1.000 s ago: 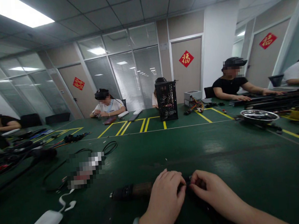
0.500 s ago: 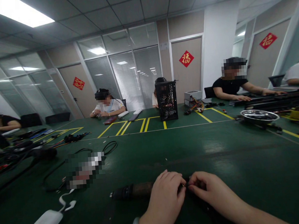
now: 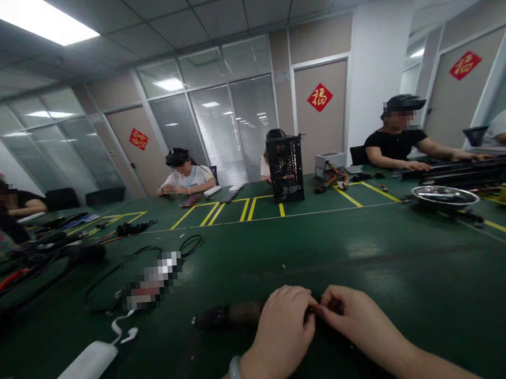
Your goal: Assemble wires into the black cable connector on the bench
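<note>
A dark, round-bodied electric screwdriver (image 3: 240,315) lies on the green table, its narrow metal tip pointing left. Over its right end curls my left hand (image 3: 283,320), closed on the tool, with thumb and forefinger brought together at its end. My right hand (image 3: 352,309) meets those fingertips in a pinch. What sits between the right fingers is too small and hidden to make out. The dark area below the right hand is too dim to read. A pale bracelet (image 3: 238,378) circles my left wrist.
At left lie a white power strip (image 3: 75,375), a pixelated item (image 3: 153,283) and black cables (image 3: 191,246). A black computer case (image 3: 285,169), a power supply (image 3: 329,165) and a metal bowl (image 3: 444,196) stand farther off. Several people sit around the table.
The view has shifted slightly, moving most things right in the picture. My hands stay together at the screwdriver's end, and the small bright bit between the fingertips is now covered.
</note>
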`<state>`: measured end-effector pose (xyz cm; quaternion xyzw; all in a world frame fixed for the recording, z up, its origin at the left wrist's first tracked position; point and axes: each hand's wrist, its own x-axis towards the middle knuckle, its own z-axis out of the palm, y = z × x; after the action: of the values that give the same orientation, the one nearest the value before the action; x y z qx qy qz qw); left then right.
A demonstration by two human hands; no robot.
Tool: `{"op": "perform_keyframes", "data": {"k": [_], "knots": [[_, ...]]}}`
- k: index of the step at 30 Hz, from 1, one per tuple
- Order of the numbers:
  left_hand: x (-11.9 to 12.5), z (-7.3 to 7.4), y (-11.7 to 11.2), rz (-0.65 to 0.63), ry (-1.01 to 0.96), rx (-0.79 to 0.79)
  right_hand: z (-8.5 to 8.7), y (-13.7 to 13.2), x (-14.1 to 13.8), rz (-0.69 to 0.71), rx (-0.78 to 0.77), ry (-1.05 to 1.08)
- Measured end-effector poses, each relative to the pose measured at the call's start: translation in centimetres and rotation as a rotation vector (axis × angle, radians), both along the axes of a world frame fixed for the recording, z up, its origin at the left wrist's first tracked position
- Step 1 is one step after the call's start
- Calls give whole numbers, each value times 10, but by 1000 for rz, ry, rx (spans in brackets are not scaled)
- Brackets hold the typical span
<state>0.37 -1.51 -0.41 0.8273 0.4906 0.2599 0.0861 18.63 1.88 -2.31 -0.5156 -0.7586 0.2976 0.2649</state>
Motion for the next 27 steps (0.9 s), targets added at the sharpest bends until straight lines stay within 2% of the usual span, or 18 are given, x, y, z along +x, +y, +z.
{"op": "perform_keyframes", "data": {"k": [3, 4, 6, 8, 10, 12, 15, 17, 19, 22, 25, 27], "knots": [[-7, 13, -2, 2, -37, 39, -1, -1, 0, -4, -7, -7], [-13, 18, 0, 57, -45, 56, 0, -1, 0, -2, -19, -9], [-36, 28, 10, 261, -51, 98, 4, -2, 0, 5, -59, -14], [-73, 32, 26, 539, -2, 99, 10, -3, 0, 10, -106, -27], [-118, 31, 42, 890, 127, 62, 16, -4, -1, 16, -124, -44], [-164, 25, 51, 1054, 147, 47, 19, -5, 0, 21, -111, -58], [-221, 14, 51, 1193, 158, -31, 18, -4, 0, 29, -110, -65], [-247, 7, 44, 1244, 167, -79, 16, -3, 1, 36, -113, -59], [-262, 3, 39, 1232, 187, -101, 15, -3, 1, 40, -105, -50], [-267, 1, 36, 1204, 220, -83, 13, -3, 0, 39, -105, -47], [-241, 9, 36, 1102, 265, 3, 12, -3, 0, 38, -107, -49], [-203, 20, 33, 948, 294, 55, 11, -3, 0, 37, -95, -52]]}}
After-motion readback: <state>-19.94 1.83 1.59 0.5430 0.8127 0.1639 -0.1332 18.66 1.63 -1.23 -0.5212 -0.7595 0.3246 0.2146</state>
